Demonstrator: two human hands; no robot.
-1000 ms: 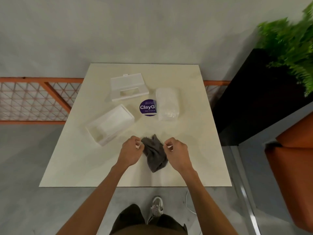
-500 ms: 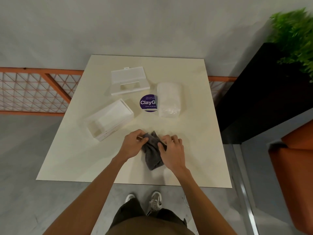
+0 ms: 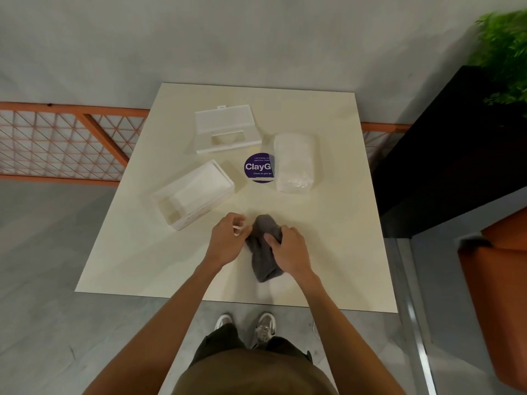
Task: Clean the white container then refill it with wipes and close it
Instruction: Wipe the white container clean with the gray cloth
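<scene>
Hands first: the right hand is clamped on the grey cloth, fingers curled over its upper half and pressing it to the table, while the left hand sits just beside it, fingers loosely curled at the cloth's left edge, thumb and forefinger seeming to pinch a corner, though I can't be sure it has any fabric. My read is the cloth is being bunched into a pad that fits the palm, ready for wiping. Out to the left and a little farther up the table lies the container, open side up and set at an angle, its mouth exposed so a hand can get inside; something pale lies in its far half, too washed out to name. Beyond it rests the lid, off and well apart, with its flap raised and the dispensing slot showing. To the right, the pack of wipes waits in clear wrap, partly covering a round purple sticker. Nothing refilled, nothing closed; cleaning looks to be the step in hand.
</scene>
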